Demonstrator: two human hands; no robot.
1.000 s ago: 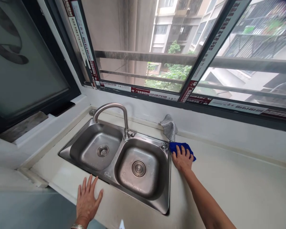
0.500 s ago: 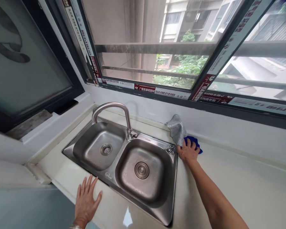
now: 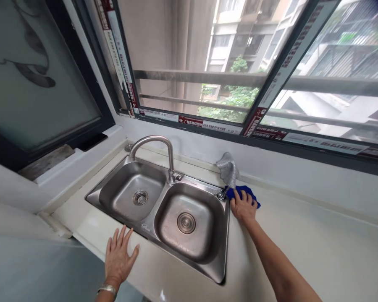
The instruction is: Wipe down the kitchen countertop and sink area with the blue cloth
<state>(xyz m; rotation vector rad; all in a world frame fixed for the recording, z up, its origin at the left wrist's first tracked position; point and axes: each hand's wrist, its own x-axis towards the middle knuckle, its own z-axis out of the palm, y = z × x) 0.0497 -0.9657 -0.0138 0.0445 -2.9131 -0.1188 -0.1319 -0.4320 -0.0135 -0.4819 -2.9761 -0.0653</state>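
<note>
Blue cloth [image 3: 253,194] is pinned beneath the right hand [image 3: 243,207], fingers loosely spread, presumably for control; left hand [image 3: 117,259] is splayed empty, counter [image 3: 166,264] underneath, likely for balance.

Around the left wrist, just below the left hand [image 3: 119,258], a silver-coloured wristband [image 3: 107,288] is worn. It is made of shiny metal, and pale highlights are caught along its curved outer surface. A fairly broad, rounded shape is given to it; whether a bracelet or a watch strap is seen cannot be told, and any finer pattern is too small to be read. The left hand is bare, with four fingers and a thumb shown. The right hand [image 3: 244,207] is likewise bare, as is the right forearm [image 3: 269,251], by which a long, smooth outline, widened toward the elbow, is formed.
</note>
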